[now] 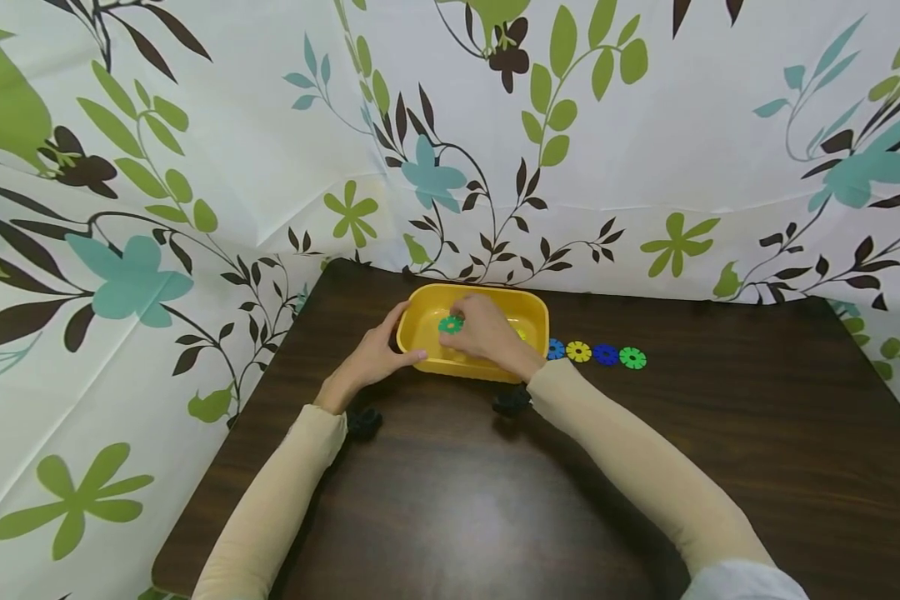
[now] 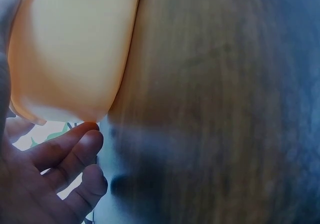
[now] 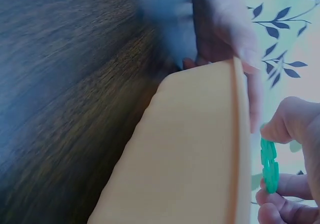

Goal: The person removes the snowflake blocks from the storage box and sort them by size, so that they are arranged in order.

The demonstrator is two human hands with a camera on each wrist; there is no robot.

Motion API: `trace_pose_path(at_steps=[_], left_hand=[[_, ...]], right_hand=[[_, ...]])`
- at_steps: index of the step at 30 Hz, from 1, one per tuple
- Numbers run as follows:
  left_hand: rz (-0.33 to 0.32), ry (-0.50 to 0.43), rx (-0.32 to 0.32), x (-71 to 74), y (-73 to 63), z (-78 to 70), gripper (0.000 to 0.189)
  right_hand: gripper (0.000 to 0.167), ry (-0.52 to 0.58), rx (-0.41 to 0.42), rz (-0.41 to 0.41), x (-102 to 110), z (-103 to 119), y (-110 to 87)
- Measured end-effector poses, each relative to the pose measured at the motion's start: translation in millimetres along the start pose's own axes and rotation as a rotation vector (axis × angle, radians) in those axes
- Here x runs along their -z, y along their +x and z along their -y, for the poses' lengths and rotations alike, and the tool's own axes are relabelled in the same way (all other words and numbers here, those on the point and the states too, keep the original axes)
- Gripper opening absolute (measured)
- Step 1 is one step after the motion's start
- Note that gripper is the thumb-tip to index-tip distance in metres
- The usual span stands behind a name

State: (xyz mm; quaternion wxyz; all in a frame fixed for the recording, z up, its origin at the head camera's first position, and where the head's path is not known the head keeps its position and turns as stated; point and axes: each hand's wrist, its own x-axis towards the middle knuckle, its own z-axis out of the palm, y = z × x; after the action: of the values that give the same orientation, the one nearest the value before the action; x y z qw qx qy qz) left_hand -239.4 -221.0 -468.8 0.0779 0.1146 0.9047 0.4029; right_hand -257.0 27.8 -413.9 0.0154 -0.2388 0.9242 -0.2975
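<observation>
A yellow plastic tub (image 1: 450,365) stands near the back of the table. My left hand (image 1: 372,357) holds its left end, with the thumb along the near rim; in the left wrist view the fingers (image 2: 82,144) are bent against the tub's end. Over the tub's inside, my right hand (image 1: 487,332) pinches a green notched disc (image 1: 451,325) between thumb and fingers. The right wrist view shows this green disc (image 3: 270,165) edge-on, beside the tub's rim. A bit of yellow (image 1: 522,334) shows inside the tub; my right hand hides part of the interior.
Right of the tub, a row of notched discs lies flat on the dark wood table (image 1: 435,500): light blue (image 1: 556,349), yellow (image 1: 578,352), dark blue (image 1: 606,355) and green (image 1: 633,358). A leaf-patterned cloth (image 1: 270,167) hangs behind and left of the table.
</observation>
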Motion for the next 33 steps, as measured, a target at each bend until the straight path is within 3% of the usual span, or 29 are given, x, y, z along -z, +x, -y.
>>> trace_pose_path(at_steps=[7,20,33], left_hand=[[0.003,0.008,0.024,1.9,-0.9,-1.4,0.110],[-0.001,0.021,0.036,2.0,0.6,1.4,0.109],[0.007,0.009,0.028,0.7,-0.6,-0.5,0.109]], right_hand=[[0.050,0.004,0.001,-0.082,16,-11,-22.0],[0.044,0.025,0.054,-0.216,35,-35,-58.9],[0.043,0.095,-0.023,-0.305,46,-76,-97.6]])
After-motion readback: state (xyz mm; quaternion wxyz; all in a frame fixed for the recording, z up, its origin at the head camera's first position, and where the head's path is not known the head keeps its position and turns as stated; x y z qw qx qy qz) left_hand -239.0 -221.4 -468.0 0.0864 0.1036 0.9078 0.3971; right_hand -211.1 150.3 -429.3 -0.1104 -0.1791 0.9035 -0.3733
